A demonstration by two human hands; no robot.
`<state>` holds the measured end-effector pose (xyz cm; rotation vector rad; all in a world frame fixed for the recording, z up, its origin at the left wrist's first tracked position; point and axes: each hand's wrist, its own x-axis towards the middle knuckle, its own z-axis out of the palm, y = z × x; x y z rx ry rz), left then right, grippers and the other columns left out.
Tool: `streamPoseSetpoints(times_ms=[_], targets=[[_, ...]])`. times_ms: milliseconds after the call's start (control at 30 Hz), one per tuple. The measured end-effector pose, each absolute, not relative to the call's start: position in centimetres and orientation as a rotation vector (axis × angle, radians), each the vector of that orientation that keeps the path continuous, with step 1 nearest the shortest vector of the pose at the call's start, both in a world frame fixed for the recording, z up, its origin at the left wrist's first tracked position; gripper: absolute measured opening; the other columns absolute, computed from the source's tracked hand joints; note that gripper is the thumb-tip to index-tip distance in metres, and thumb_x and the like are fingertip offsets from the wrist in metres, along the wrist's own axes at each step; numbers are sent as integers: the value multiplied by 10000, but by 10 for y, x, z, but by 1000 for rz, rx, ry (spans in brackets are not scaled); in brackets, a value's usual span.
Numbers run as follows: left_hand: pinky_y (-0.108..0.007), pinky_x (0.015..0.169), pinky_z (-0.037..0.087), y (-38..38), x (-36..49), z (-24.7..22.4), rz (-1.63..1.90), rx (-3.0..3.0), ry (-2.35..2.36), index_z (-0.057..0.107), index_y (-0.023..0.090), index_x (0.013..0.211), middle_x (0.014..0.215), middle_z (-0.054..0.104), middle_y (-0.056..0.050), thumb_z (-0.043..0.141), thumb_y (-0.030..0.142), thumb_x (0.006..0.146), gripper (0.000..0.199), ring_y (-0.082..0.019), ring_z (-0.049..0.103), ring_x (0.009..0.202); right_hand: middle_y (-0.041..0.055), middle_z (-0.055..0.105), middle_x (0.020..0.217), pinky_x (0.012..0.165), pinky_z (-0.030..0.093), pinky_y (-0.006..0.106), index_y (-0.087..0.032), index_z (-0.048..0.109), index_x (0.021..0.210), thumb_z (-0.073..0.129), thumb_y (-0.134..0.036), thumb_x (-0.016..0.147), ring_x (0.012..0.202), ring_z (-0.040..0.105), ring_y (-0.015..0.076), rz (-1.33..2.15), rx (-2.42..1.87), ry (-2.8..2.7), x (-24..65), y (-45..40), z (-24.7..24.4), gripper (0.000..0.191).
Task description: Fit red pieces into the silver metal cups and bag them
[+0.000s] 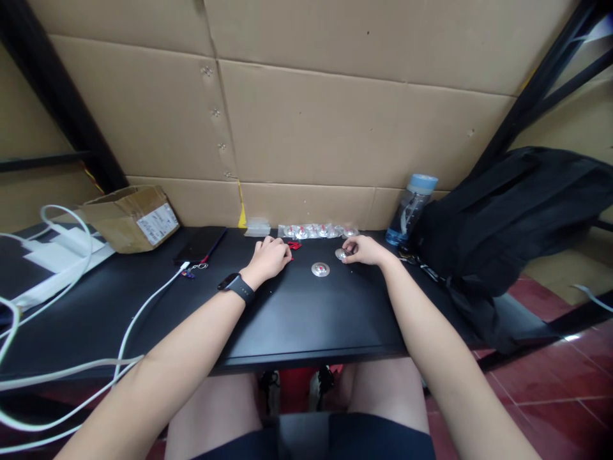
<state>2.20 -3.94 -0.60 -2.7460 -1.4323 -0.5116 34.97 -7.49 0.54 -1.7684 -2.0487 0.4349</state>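
Observation:
My right hand (366, 249) pinches the edge of a round silver disc (340, 254) at the back right of the black table. To its left, a second silver disc (320, 269) with a red centre lies flat on the table, touched by neither hand. My left hand (269, 259), with a black watch on the wrist, rests on the table with its fingers curled together. A bit of red shows at its fingertips, too small to name. Just beyond those fingers lies a little heap of red pieces (294, 245).
Several discs in clear wrappers (318, 231) line the cardboard wall. A water bottle (409, 209) and a black backpack (517, 217) stand at the right. Leftward are a phone (201, 245), an open cardboard box (129, 220) and looping white cables (143, 306).

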Motion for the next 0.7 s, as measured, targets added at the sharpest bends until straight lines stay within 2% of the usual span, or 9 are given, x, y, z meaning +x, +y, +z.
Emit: streamPoseSetpoints(times_ms=[200, 367, 600, 700], targets=[[-428, 860, 355, -38, 22, -9, -537, -2768, -1380, 671, 233, 833, 1053, 697, -88, 528, 318, 978, 222, -320, 516, 1109, 18, 762, 886, 753, 519, 273, -200, 747, 971, 873, -275, 630, 794, 712, 184, 341, -1777, -2018, 346, -75, 6, 372], [-429, 900, 326, -37, 27, -9, -725, -2797, -1378, 642, 237, 914, 1067, 729, -58, 485, 299, 1007, 193, -288, 559, 1123, 26, 762, 954, 714, 518, 273, -209, 738, 1012, 834, -275, 677, 739, 681, 160, 272, -1650, -1948, 340, -79, 10, 355], [-407, 921, 320, -51, 35, 7, -1017, -2796, -1352, 697, 261, 967, 1026, 764, -20, 612, 324, 965, 106, -253, 633, 1072, 72, 749, 1066, 649, 545, 262, -200, 692, 1114, 808, -313, 730, 787, 690, 165, 554, -1173, -1872, 293, -86, 15, 417], [-392, 910, 356, -58, 36, 15, -1111, -2787, -1408, 732, 258, 976, 1028, 780, -27, 612, 330, 959, 141, -257, 657, 1050, 79, 735, 1124, 634, 546, 254, -207, 677, 1143, 806, -313, 736, 815, 695, 167, 621, -1074, -1871, 274, -88, 11, 440]])
